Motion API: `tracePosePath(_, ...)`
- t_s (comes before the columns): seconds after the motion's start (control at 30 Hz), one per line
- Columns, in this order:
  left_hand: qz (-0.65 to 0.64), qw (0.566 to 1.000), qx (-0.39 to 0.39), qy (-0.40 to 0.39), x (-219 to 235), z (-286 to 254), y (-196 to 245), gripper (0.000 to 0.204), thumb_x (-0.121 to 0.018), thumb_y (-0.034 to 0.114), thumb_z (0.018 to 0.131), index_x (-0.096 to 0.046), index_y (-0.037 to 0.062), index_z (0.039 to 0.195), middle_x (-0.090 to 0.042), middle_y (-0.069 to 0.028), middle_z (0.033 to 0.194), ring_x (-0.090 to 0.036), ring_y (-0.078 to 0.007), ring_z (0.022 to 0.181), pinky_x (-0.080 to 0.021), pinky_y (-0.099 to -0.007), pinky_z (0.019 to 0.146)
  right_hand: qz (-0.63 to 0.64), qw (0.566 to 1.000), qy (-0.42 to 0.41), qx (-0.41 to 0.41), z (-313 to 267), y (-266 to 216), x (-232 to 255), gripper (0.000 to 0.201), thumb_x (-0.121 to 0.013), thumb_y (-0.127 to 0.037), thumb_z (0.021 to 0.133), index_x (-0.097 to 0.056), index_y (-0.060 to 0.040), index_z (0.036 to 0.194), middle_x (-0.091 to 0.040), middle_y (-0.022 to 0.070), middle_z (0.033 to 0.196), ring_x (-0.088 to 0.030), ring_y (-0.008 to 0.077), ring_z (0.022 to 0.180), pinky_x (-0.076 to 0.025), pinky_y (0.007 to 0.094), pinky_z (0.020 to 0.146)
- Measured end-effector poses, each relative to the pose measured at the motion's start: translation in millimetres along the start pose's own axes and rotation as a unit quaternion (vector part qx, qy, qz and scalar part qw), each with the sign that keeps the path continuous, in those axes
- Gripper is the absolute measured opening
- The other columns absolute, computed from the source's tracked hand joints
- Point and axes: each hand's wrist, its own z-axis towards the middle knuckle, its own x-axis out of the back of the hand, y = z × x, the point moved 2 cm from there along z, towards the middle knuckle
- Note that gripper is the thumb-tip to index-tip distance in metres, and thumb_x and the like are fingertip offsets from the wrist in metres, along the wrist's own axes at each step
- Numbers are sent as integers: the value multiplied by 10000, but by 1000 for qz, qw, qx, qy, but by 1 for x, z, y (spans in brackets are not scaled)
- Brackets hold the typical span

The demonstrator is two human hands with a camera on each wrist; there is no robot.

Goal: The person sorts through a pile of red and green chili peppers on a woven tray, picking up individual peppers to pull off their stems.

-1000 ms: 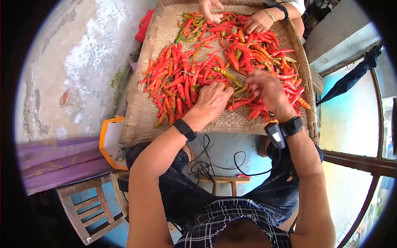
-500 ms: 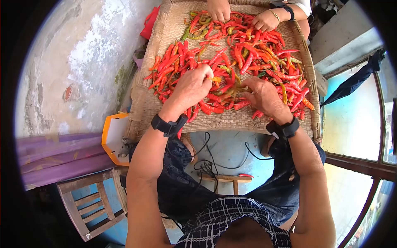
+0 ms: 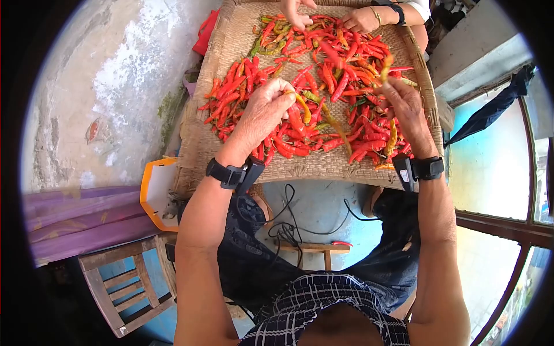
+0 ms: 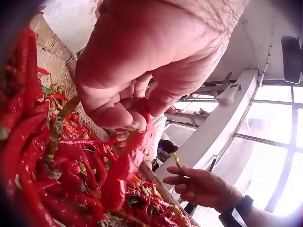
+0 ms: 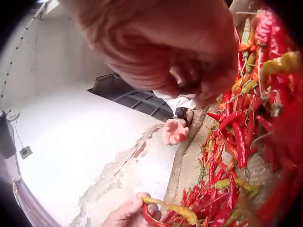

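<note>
My left hand [image 3: 266,112], over the near middle of the heap, pinches a yellow chili pepper [image 3: 304,108] and a red chili pepper [image 4: 124,168] between thumb and fingers. Raised over the right part of the heap, my right hand [image 3: 408,112] holds another yellow chili pepper [image 3: 386,68] by one end, pointing away from me. Red, orange and greenish chili peppers [image 3: 231,95] lie spread on a woven tray [image 3: 193,153]. A yellowish chili pepper [image 3: 336,126] between my hands is blurred, as is a red one [image 3: 330,55] farther off.
Across the tray, another person's hands [image 3: 360,20] are at the far peppers. A rough wall [image 3: 104,98] stands left and a window [image 3: 487,161] right. Below the tray are black cables [image 3: 285,230], a wooden stool [image 3: 314,248] and an orange-edged box [image 3: 158,196].
My left hand has risen from the heap with peppers in it. My right hand came down left, then moved right and up with a yellow pepper. The other person's hand lifted off.
</note>
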Motion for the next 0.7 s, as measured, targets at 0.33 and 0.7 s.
tracePosePath(0.33,-61,992,21,-112,-29,-11,6,188,-520,264,927,-524,90,999,-515,41,801,-467,-31,672,-397,-175,596,-145,974,-22,174,-22,2,-83,222,-623,-145,857,-594,2,1022,-622,133,921,-597,198,769,-491,319,694)
tracePosePath(0.7,-59,997,12,-48,-17,-3,-10,163,-547,205,915,-530,65,999,-528,28,797,-500,-49,675,-429,-200,602,118,992,23,37,-1,4,-45,186,-521,-203,941,-575,-37,880,-599,19,750,-551,83,637,-458,232,557)
